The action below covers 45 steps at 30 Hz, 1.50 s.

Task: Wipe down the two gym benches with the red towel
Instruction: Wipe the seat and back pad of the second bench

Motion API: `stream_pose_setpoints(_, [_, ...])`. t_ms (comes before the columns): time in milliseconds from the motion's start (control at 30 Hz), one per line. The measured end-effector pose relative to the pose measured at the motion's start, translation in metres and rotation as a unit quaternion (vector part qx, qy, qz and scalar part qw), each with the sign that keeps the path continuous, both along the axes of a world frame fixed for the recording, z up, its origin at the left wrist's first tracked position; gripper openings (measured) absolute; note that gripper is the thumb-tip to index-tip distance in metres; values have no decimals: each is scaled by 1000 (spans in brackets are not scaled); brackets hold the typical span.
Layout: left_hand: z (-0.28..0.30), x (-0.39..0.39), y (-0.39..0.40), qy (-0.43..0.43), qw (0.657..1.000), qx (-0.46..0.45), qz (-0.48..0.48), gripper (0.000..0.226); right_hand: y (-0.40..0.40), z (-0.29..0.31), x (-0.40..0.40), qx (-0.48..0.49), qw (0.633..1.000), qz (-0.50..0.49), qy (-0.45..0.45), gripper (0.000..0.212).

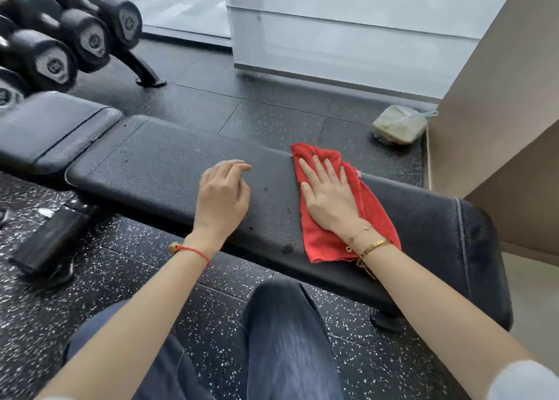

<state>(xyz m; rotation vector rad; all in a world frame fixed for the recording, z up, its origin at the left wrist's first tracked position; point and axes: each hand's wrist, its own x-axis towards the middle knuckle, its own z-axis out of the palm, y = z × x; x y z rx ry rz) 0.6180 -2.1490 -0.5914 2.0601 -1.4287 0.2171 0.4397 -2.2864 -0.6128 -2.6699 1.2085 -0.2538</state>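
Wiping is under way on the near bench [169,169], a long black pad running from the left of the scene to the right; the right hand [328,200] lies flat on the red towel [372,218] with its fingers spread and its palm pressing the cloth down onto the pad, so it holds nothing in a pinch; the left hand [222,196] rests just left of the towel, loosely curled with the fingertips touching or nearly touching the pad, and it grips nothing. Judging by the towel's place, toward the right part of the pad, and by the dark specks and small spots that show on the pad between the two hands and along the near edge, the first bench looks only partly done; which stretch has already been covered cannot be told from the surface alone. A second padded bench [57,127] sits at the far left, its end just beside the first one, and nothing touches it, so it seems to be left for later; I would put the task at well under half.

The towel is bright red, soft and slightly fuzzy, folded into a rough oblong that lies across the pad from far edge to near edge; its near end hangs a little over the near edge under the wrist, and its borders look frayed and rumpled, not crisp.
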Motion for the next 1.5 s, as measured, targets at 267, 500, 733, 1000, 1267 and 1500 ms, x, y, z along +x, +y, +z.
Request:
stream_pose_setpoints(267, [-29, 51, 19, 0, 996, 47, 76, 29, 49, 0, 71, -20, 999, 46, 5, 55])
stream_pose_setpoints(500, [-39, 57, 19, 37, 996, 24, 72, 31, 59, -4, 17, -20, 999, 49, 0, 53])
stream_pose_setpoints(733, [-40, 58, 19, 51, 995, 16, 82, 30, 27, 5, 72, -8, 998, -64, 27, 54])
stream_pose_setpoints(1000, [-39, 58, 20, 40, 996, 22, 77, 32, 101, -3, 81, -25, 1000, 1, -15, 53])
stream_pose_setpoints(1267, [-40, 58, 20, 40, 996, 19, 78, 32, 31, 6, 42, -9, 995, -92, 23, 52])
stream_pose_setpoints(1500, [-40, 57, 19, 42, 995, 18, 86, 33, 63, 6, 118, -10, 1000, 1, 27, 54])
